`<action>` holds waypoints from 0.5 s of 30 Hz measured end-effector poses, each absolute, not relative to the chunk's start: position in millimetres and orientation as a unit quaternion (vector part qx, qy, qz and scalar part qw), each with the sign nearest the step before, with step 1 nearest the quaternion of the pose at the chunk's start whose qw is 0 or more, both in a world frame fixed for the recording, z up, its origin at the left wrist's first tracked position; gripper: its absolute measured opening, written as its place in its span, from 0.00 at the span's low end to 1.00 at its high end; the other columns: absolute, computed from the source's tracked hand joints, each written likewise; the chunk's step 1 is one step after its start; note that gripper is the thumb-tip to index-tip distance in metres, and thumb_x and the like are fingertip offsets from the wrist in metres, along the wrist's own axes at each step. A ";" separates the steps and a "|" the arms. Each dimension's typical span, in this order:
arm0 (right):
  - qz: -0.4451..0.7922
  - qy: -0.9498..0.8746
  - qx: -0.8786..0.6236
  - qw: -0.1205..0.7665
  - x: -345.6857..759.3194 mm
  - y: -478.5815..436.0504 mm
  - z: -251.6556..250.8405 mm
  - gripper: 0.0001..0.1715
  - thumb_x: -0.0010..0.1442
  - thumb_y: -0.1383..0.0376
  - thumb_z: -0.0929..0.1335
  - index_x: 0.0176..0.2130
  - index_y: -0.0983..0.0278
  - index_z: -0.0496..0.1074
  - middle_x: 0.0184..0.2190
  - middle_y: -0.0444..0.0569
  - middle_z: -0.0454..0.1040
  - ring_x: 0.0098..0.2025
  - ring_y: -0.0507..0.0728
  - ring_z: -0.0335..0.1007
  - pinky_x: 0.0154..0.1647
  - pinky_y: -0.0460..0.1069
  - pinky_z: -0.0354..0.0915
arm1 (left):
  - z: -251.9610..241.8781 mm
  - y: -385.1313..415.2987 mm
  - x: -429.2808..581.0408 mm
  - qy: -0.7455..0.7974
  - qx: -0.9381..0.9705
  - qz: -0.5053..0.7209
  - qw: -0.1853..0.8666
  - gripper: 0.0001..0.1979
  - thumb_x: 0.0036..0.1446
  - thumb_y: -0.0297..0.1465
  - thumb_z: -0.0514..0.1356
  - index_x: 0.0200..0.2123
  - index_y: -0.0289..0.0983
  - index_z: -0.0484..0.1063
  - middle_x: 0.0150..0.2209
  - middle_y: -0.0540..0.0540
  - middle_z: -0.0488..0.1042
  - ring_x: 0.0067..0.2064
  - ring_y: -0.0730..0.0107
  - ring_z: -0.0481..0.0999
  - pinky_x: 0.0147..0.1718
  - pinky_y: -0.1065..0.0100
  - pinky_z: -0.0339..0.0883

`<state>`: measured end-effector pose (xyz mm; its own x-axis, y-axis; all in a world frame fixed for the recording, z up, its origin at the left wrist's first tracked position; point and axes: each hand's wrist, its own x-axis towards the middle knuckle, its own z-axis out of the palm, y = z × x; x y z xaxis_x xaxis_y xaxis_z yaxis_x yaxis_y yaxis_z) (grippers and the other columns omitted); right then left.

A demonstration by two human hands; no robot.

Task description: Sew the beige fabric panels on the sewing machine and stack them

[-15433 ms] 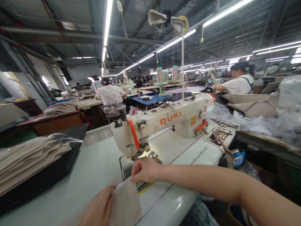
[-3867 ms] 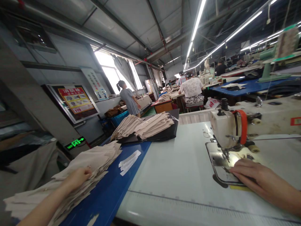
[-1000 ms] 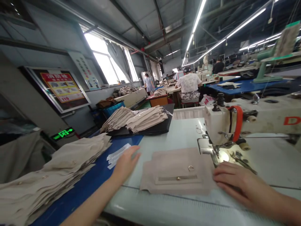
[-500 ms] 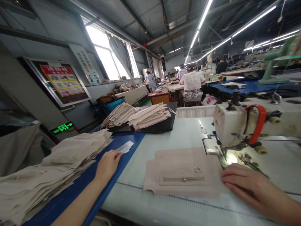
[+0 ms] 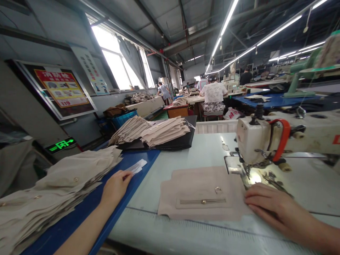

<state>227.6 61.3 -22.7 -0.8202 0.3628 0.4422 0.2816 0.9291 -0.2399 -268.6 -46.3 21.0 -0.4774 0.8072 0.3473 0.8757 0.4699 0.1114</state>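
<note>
On the blue board [image 5: 148, 158], my left hand [image 5: 116, 187] pinches the near end of a small stack of white labels [image 5: 139, 166]. The thumb and fingertips partly cover that end. A flat beige fabric panel [image 5: 196, 184] lies on the pale table; it carries a zipper [image 5: 191, 202] with a round metal pull and a metal ring [image 5: 218, 190]. My right hand [image 5: 276, 207] rests with fingers extended at the panel's right edge, its fingertips touching the cloth. Just beyond those fingers stands a sewing machine [image 5: 249, 141] with its needle lamp lit.
A tall pile of beige panels [image 5: 79, 170] covers the board's left part. Two more stacks of beige pieces [image 5: 164, 131] lie on a black folder [image 5: 192, 136] at the back. Small scissors [image 5: 273, 180] sit beside the needle. Other people work in the background.
The whole view has shifted slightly, so things appear a little further left. Both hands keep the same places, the left at the labels and the right at the panel's edge.
</note>
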 end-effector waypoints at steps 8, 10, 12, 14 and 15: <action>0.105 -0.947 -0.177 0.246 228.0 60.5 -22.8 0.12 0.69 0.67 0.62 0.43 0.60 0.76 0.40 0.51 0.78 0.43 0.56 0.74 0.45 0.48 0.71 | 19.6 -46.6 -271.7 -0.847 -0.491 -0.163 0.125 0.17 0.58 0.35 0.52 0.33 0.38 0.81 0.39 0.42 0.83 0.40 0.56 0.81 0.37 0.67 0.71; 0.117 -0.947 -0.176 0.242 226.8 60.5 -22.1 0.12 0.69 0.67 0.62 0.42 0.61 0.76 0.40 0.51 0.78 0.43 0.56 0.74 0.45 0.48 0.70 | 19.6 -47.0 -272.4 -0.846 -0.487 -0.171 0.130 0.17 0.58 0.35 0.52 0.33 0.38 0.81 0.39 0.41 0.83 0.40 0.55 0.81 0.39 0.66 0.72; 0.127 -0.946 -0.177 0.238 225.4 60.2 -20.9 0.14 0.70 0.67 0.61 0.41 0.61 0.76 0.40 0.51 0.78 0.42 0.56 0.73 0.44 0.49 0.69 | 20.1 -48.0 -272.7 -0.847 -0.481 -0.180 0.138 0.17 0.58 0.34 0.51 0.33 0.37 0.80 0.40 0.41 0.82 0.41 0.53 0.81 0.40 0.63 0.72; 0.132 -0.946 -0.180 0.236 224.1 59.6 -19.3 0.15 0.71 0.66 0.60 0.41 0.62 0.76 0.40 0.52 0.77 0.41 0.56 0.72 0.44 0.50 0.68 | 20.4 -49.4 -273.3 -0.845 -0.477 -0.191 0.149 0.17 0.58 0.34 0.50 0.33 0.37 0.79 0.40 0.39 0.82 0.42 0.51 0.81 0.41 0.59 0.73; 0.134 -0.945 -0.181 0.236 223.5 59.3 -18.5 0.17 0.71 0.66 0.60 0.40 0.63 0.76 0.39 0.52 0.77 0.41 0.56 0.71 0.43 0.50 0.68 | 20.3 -50.1 -273.9 -0.841 -0.479 -0.197 0.157 0.17 0.59 0.34 0.50 0.33 0.37 0.79 0.40 0.38 0.82 0.42 0.50 0.81 0.42 0.58 0.73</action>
